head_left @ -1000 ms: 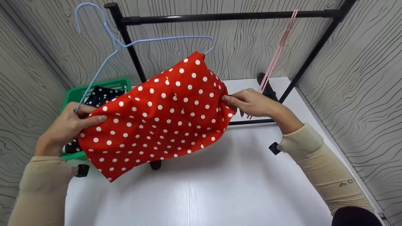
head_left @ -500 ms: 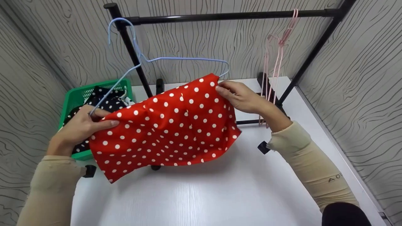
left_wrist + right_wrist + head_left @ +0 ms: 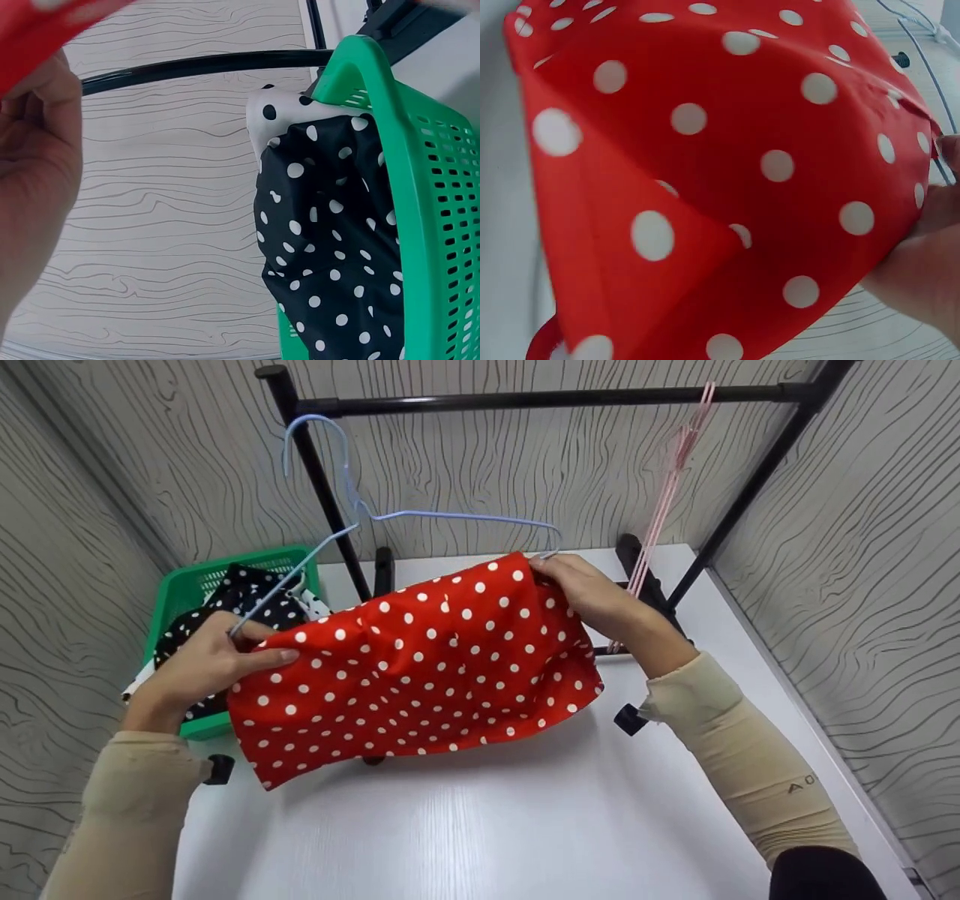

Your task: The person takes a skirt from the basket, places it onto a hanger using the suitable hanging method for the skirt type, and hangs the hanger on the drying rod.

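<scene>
Basket (image 3: 180, 592) left, apparently behind cloth (image 3: 420, 671)

Head view: the red cloth (image 3: 420, 682) hides the hanger's (image 3: 465, 516) lower part and some of the right grip (image 3: 589, 589). Lettering (image 3: 801, 784) runs out of sight around a sleeve (image 3: 739, 742). A dark shape (image 3: 823, 874), unidentifiable, is cropped below.

Left wrist view: the red cloth blurs; the basket (image 3: 417, 225) is cropped right and below.

Right wrist view: the right grip is cropped.
</scene>
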A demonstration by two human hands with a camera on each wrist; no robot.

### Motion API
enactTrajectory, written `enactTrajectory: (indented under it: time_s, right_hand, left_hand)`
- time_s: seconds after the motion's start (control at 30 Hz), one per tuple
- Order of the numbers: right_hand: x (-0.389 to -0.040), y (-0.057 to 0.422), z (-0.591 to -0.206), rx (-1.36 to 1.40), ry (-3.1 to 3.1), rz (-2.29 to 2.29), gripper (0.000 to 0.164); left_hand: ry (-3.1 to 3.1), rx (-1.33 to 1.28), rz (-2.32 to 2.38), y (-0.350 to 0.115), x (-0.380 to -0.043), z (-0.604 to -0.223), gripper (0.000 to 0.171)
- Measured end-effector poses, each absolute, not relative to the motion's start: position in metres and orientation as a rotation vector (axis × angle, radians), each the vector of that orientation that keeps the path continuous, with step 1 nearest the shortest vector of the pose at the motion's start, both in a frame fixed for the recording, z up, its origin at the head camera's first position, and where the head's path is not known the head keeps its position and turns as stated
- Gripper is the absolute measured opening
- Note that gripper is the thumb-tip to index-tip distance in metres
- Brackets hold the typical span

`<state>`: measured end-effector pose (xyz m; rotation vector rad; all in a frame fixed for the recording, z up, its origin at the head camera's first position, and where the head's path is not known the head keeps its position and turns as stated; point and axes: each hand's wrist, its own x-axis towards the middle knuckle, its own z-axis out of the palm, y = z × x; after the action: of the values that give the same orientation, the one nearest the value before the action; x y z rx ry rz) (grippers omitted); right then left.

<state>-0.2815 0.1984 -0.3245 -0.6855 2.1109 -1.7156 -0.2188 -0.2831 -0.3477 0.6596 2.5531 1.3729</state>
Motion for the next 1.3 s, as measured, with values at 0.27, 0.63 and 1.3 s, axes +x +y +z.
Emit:
enactTrajectory:
  time_s: [0.27,0.63,1.3]
  right_hand:
    - [-0.279,0.205,-0.32,-0.665,2.05,-1.778,0.028]
    - [-0.274,0.194,-0.312,-0.703,2.581,-1.941,0.023]
    - [-0.286,0.187,-0.34,-0.59,1.703,-1.82,0.037]
  left_hand:
    - [2.602,0.563,1.41,-0.287,-0.215,-0.35,0.019]
    - [2.47,0.454,1.264,-0.277,-0.216,-0.348,0.03]
    - [2.514,0.559,1.625,-0.277,-0.209,-0.346,0.019]
